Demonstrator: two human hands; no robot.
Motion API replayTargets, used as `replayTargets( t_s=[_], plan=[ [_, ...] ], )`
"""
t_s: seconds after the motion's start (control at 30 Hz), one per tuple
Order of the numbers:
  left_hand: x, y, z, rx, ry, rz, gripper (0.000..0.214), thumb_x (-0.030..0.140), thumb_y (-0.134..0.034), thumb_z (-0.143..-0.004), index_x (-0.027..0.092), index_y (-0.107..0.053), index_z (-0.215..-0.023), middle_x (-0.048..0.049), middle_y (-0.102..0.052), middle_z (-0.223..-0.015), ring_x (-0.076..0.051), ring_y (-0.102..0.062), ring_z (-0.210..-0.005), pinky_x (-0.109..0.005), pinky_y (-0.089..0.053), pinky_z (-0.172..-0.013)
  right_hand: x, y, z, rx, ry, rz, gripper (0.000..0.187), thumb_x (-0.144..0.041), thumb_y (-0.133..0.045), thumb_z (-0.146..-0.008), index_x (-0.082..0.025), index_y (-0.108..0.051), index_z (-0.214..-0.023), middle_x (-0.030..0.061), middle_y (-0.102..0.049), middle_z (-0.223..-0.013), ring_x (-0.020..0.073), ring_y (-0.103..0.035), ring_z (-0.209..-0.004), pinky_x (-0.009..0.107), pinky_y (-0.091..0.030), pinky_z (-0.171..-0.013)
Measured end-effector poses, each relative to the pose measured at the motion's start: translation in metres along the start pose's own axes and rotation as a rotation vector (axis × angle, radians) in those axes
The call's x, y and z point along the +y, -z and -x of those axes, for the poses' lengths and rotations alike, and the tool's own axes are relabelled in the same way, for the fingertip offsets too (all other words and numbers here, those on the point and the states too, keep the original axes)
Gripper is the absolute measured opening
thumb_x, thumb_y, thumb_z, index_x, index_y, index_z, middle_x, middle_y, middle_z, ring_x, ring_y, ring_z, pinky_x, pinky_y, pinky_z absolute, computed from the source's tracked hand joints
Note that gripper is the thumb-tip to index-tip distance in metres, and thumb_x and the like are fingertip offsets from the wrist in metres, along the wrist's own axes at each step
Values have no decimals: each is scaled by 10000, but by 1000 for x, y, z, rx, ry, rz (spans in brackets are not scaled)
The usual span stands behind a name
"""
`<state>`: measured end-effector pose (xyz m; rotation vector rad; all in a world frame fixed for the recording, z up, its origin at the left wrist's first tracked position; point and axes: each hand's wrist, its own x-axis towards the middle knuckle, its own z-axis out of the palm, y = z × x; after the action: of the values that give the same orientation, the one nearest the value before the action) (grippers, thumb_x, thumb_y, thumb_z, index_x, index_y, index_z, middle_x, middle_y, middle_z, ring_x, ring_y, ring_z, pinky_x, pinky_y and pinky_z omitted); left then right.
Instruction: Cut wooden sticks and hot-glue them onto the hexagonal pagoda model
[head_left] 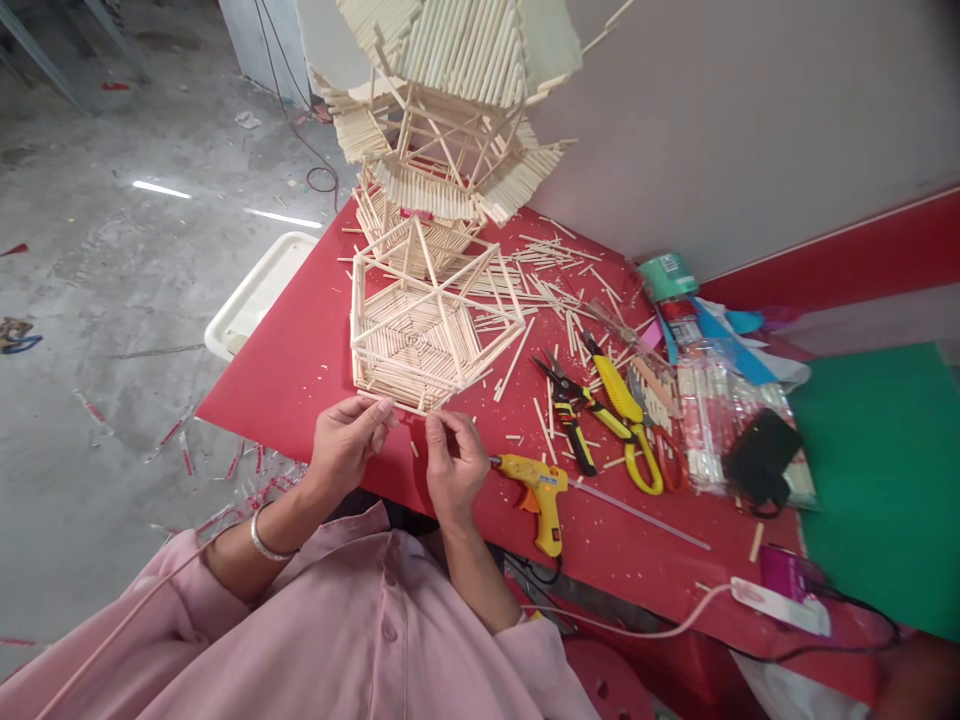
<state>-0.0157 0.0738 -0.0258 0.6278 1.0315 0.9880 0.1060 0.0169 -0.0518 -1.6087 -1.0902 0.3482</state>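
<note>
Close to my body, a thin wooden stick (pixel 401 405) spans the gap between my hands along the near edge of a hexagonal stick frame (pixel 358 320). My left hand (pixel 349 440) pinches its left end, with a bracelet on the wrist. At the other end, the thumb and finger of my right hand (pixel 454 465) are closed on it. I cannot tell whether the stick touches the frame. The frame has a floor of sticks in rings, upright posts and crossed top bars. Behind it rises a tiered stick tower (pixel 457 140) with slanted roofs.
Right of my right hand lies a yellow glue gun (pixel 541 495). Further right are cutters (pixel 574 420), yellow-handled scissors (pixel 641 460), loose sticks (pixel 547 260) and plastic-wrapped stick packs (pixel 709 425). A white power strip (pixel 780 605) lies near the red table's (pixel 270 390) front edge.
</note>
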Motion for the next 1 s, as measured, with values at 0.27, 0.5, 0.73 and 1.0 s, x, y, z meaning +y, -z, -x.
replayTargets(
  t_s=[0.27, 0.5, 0.73, 1.0],
  plan=[
    [-1, 0, -1, 4, -10, 0, 331, 425, -828, -677, 138, -673, -627, 11, -560, -499, -43, -373, -395, -212, -238, -384, 1, -1, 0, -2, 8, -18, 147, -296, -613, -945, -198, -722, -935, 32, -705, -855, 141, -648, -788, 269, -520, -745],
    [-1, -1, -1, -3, 6, -7, 333, 427, -830, -676, 133, -684, -625, 22, -525, -453, -43, -367, -384, -205, -233, -385, 3, -1, 1, 2, -22, 6, 206, -352, -593, -953, -189, -717, -933, 42, -695, -846, 151, -635, -783, 286, -522, -745],
    [-1, 0, -1, -15, 8, -25, 339, 442, -811, -699, 138, -685, -617, 29, -477, -415, -48, -356, -384, -206, -216, -392, 2, -1, 0, 5, -13, -8, 178, -330, -600, -950, -194, -711, -923, 30, -684, -829, 145, -629, -778, 279, -518, -744],
    [1, -2, 0, -20, 12, -45, 351, 456, -811, -693, 140, -683, -607, 31, -460, -395, -48, -347, -384, -202, -230, -399, 1, 0, 0, -9, -18, 2, 211, -356, -586, -954, -194, -715, -919, 39, -691, -833, 155, -637, -778, 293, -526, -741]
  ],
)
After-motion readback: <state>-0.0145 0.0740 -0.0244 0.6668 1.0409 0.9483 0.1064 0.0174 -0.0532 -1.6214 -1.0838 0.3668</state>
